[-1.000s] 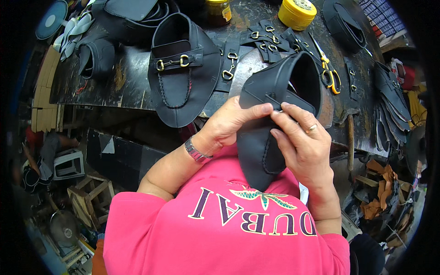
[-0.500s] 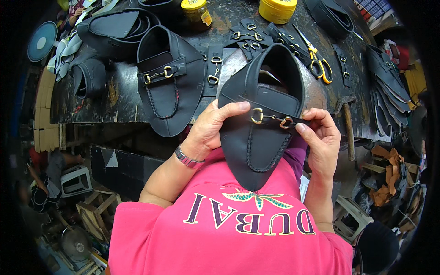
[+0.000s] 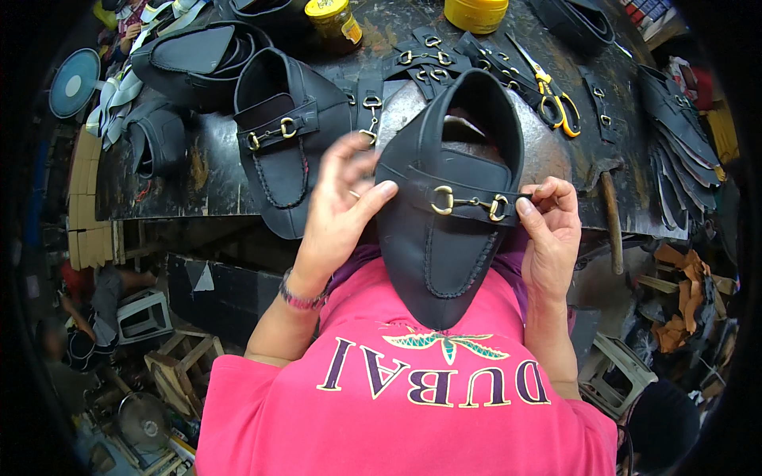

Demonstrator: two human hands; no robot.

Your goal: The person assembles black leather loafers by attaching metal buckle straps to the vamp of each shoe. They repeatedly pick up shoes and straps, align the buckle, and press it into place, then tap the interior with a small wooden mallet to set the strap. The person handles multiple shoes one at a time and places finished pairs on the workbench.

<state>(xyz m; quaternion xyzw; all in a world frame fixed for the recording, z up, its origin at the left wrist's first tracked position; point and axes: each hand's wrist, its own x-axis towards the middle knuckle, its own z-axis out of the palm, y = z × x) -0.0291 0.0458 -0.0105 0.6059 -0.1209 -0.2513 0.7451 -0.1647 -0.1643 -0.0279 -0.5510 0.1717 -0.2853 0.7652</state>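
Note:
A black loafer upper (image 3: 454, 274) with a stitched toe seam lies toe toward me, over the table's near edge and against my shirt. Across it runs a black strap (image 3: 419, 183) carrying a gold horsebit buckle (image 3: 470, 203). Between thumb and fingers, my right hand (image 3: 553, 234) pinches the strap's right end at the upper's side. My left hand (image 3: 341, 208) is beside the upper's left edge, fingers apart and partly blurred, thumb close to the strap's left end. Left of it sits another black loafer upper (image 3: 278, 178) with a similar buckled strap.
Several loose buckled straps (image 3: 432, 57) lie beyond the upper, beside yellow-handled scissors (image 3: 558, 107). A hammer (image 3: 611, 214) rests at the right edge near stacked black pieces (image 3: 684, 151). Yellow-lidded jar (image 3: 335, 28), yellow tub (image 3: 476, 14) and more uppers (image 3: 202, 59) stand farther back.
My left hand has let go of the upper's left side and moved left and away, fingers spreading. My right hand keeps its pinch on the strap's right end.

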